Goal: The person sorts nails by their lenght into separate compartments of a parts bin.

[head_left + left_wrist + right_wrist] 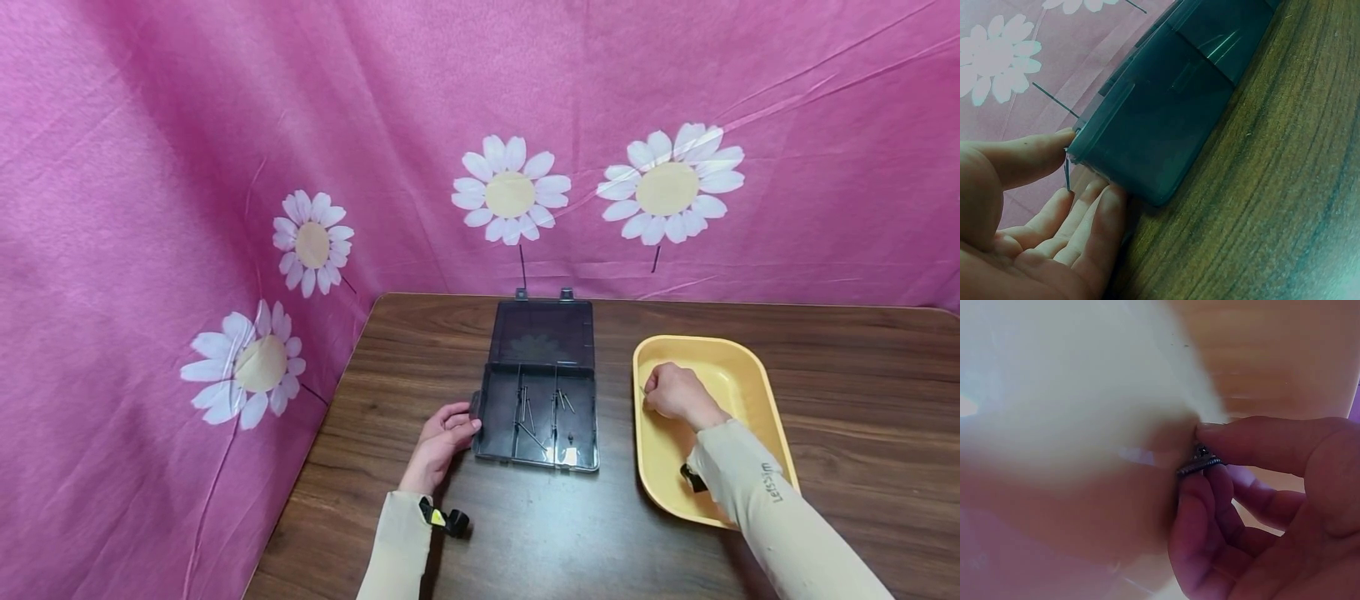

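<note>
A smoky grey plastic organizer box (497,429) lies on the table, its lid (542,333) folded back. Long thin metal screws (524,404) lie in and across the middle compartment, and shorter screws (566,402) in the right one. My left hand (441,442) grips the box's left edge, thumb at the upper rim and fingers against the side below. To the right, my right hand (678,393) is inside a yellow tray (767,392), near its left wall. In the right wrist view, its thumb and fingers pinch a small dark threaded screw (1199,465) close to the tray's surface.
The wooden table (870,417) ends at the back against a pink cloth (405,167) with white daisies, which also hangs along the left side. A gap of table separates the box and the yellow tray. Black straps (444,517) circle both wrists.
</note>
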Motion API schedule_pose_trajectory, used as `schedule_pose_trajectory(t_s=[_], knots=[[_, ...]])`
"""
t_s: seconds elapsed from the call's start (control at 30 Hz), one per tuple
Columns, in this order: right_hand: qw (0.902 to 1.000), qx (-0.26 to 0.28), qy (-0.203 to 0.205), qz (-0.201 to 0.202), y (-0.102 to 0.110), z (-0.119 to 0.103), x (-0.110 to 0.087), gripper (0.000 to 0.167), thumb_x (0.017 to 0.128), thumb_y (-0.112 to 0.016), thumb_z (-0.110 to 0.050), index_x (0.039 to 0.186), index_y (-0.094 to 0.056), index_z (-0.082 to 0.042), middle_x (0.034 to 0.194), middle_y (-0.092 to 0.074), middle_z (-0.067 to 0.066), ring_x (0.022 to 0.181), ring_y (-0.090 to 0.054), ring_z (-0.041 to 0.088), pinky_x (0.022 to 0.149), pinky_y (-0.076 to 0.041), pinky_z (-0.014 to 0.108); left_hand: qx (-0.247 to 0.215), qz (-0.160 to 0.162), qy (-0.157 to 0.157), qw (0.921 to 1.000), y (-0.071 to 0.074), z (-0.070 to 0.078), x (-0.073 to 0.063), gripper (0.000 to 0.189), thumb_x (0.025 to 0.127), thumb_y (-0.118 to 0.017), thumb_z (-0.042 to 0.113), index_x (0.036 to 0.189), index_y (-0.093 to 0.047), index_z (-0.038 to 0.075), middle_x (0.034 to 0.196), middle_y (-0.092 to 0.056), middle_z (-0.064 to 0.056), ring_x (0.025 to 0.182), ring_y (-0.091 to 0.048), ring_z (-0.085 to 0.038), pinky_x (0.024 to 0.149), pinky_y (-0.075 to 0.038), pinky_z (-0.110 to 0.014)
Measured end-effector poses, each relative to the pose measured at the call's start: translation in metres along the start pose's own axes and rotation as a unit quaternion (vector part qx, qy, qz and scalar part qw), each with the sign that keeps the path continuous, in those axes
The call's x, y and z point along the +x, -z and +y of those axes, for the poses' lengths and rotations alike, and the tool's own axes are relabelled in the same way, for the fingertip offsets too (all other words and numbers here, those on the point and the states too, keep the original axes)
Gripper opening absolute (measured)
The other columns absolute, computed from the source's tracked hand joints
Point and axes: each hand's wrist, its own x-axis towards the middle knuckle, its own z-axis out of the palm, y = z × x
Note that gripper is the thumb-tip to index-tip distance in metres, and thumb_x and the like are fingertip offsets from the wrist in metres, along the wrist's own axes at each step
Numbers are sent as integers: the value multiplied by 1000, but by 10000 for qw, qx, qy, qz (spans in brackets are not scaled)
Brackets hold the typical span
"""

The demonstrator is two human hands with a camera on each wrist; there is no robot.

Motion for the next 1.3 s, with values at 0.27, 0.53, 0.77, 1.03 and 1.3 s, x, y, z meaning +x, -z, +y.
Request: schedule_pose_trajectory(t_s=[0.27,0.53,0.77,1.03,1.3], knots=[[10000,-10,29,18,0,0,-2,9,66,-66,-5,68,-57,-9,65,-54,2,65,-51,21,57,-37,28,-4,12,-13,10000,0,-1,1,51,86,-65,2,132,-44,-7,85,-63,9,76,-60,-3,71,-48,-22],[10000,-8,22,38,0,-1,-3,8,68,-65,-6,70,-58,-7,67,-56,3,67,-52,21,59,-38,28,-50,-18,7,10000,0,1,0,51,87,-64,1,133,-43,-7,85,-63,9,76,-60,-3,72,-49,-22],[9999,-31,85,141,-3,-1,-3,6,68,-62,-6,68,-58,-9,65,-55,1,66,-52,21,59,-38,28,-13,22,4,10000,0,0,1,51,87,-65,2,132,-44,-6,86,-64,9,76,-61,-3,71,-49,-21],[9996,-77,159,242,-7,0,-4,7,68,-57,-5,67,-56,-11,65,-55,2,65,-51,20,58,-37,28,-71,-26,17,10000,0,-1,0,51,87,-64,1,133,-43,-6,86,-63,9,78,-60,-3,72,-49,-22],[9992,1,210,343,-5,0,-4,3,70,-55,-6,70,-58,-8,67,-57,2,65,-51,19,58,-38,28,-25,-100,30,9999,2,-2,2,51,87,-63,-1,132,-42,-8,87,-64,7,79,-60,-5,73,-49,-24]])
